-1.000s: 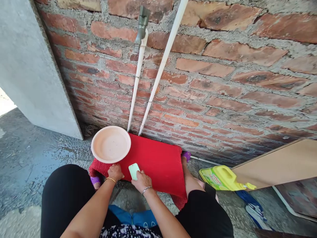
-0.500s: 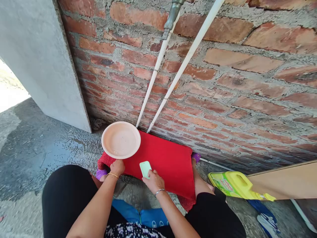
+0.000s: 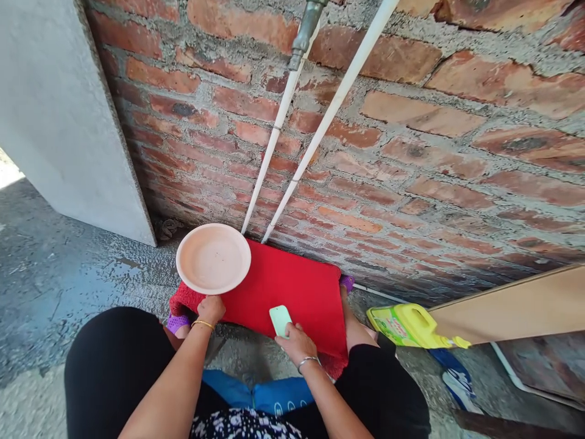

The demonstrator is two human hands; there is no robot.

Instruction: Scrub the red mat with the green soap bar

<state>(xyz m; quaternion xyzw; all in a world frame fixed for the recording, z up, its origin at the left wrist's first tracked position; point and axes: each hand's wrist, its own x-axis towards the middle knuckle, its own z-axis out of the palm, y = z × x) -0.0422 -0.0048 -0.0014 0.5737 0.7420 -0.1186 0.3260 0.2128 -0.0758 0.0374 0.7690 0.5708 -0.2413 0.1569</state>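
A red mat (image 3: 292,286) with shaggy edges lies smooth side up across the space between my feet. My left hand (image 3: 211,309) is closed at its front edge, just below the rim of a pale pink basin (image 3: 180,262) that rests on the mat's left end. Over the mat's right half, my right hand (image 3: 297,344) is closed around a pale green rounded block (image 3: 280,320). Whether this is a soap bar or the back of a brush, I cannot tell.
A yellow jug (image 3: 411,324) lies tilted at the right by a tan board (image 3: 512,308). Behind the mat, two white pipes (image 3: 320,128) run down the brick wall (image 3: 411,164). A grey slab (image 3: 82,122) leans at the left above wet concrete (image 3: 114,265).
My right hand has moved right across the mat and a little toward me with the green block. My left hand stays at the front edge. The whole view has shifted slightly.
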